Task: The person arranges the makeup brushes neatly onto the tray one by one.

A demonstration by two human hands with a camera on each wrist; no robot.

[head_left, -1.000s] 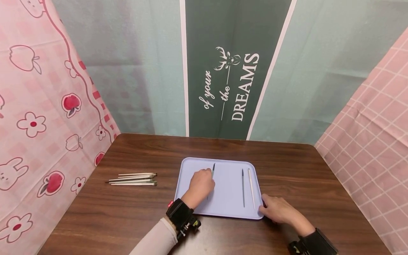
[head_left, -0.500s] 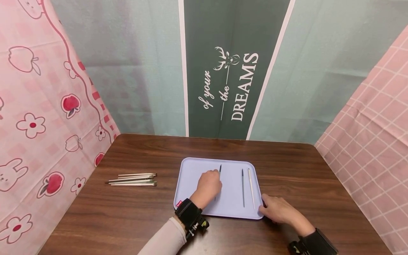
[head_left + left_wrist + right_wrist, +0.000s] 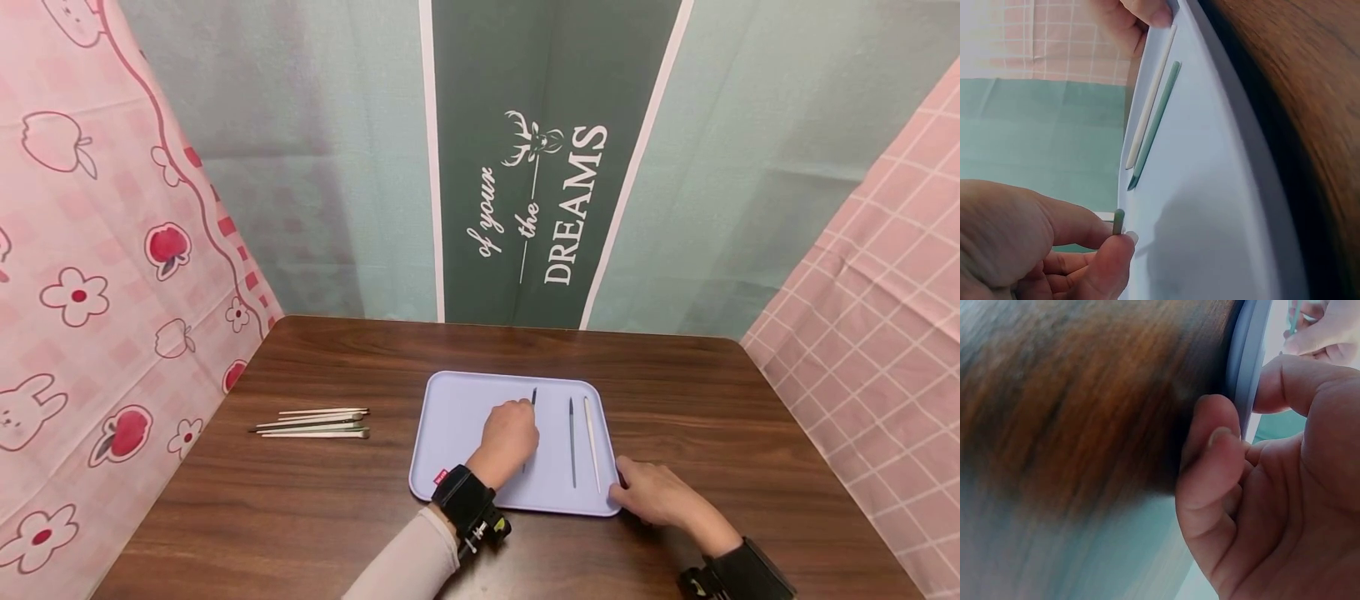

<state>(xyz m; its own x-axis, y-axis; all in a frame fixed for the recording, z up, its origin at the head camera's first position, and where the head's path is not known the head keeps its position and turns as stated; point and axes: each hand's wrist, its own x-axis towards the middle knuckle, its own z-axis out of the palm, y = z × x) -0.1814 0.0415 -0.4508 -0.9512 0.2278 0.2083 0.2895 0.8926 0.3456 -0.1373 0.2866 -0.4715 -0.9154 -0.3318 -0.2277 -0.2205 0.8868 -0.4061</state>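
Note:
A thin green paintbrush with a dark tip [image 3: 534, 395] is pinched between thumb and fingers of my left hand [image 3: 512, 435], over the middle right of the pale lilac tray [image 3: 465, 417]. The left wrist view shows its rounded green end [image 3: 1119, 222] poking out of the pinch. Two more slim brushes lie side by side in the tray's right part, a green one [image 3: 572, 442] and a white one [image 3: 592, 442]. My right hand [image 3: 654, 493] grips the tray's front right corner, thumb over the rim and fingers curled below, as the right wrist view shows.
Several light and dark handled brushes [image 3: 318, 422] lie in a loose bundle on the wooden table [image 3: 360, 508], left of the tray. Fabric curtains [image 3: 360, 167] stand behind the table and along both sides.
My left hand has slid rightward across the tray with the green brush, toward the two brushes lying there. The right hand and the tray stay where they were.

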